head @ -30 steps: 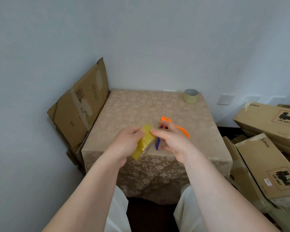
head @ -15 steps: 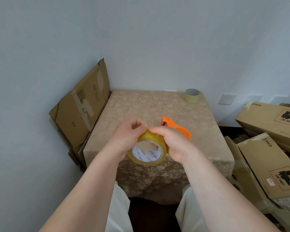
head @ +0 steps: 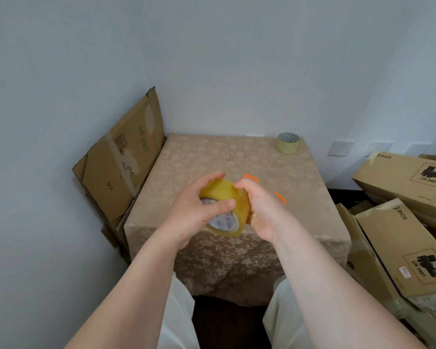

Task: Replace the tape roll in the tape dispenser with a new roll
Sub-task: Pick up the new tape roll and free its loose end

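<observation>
I hold a thick yellowish clear tape roll (head: 224, 195) in both hands above the near edge of the table (head: 212, 157). My left hand (head: 199, 210) grips its left side with the thumb across the printed core. My right hand (head: 259, 210) grips its right side with fingers on top. The orange tape dispenser (head: 278, 196) lies on the table behind my right hand, mostly hidden. A thin, nearly used tape roll (head: 288, 142) stands at the table's far right corner.
Flattened cardboard (head: 121, 162) leans against the wall left of the table. Stacked brown boxes (head: 403, 222) crowd the floor to the right. The table stands in a corner, walls behind and to the left.
The roll has left the dispenser and both hands have turned it; its open core, which faced me half a second ago, now tilts down and my left thumb covers it.
</observation>
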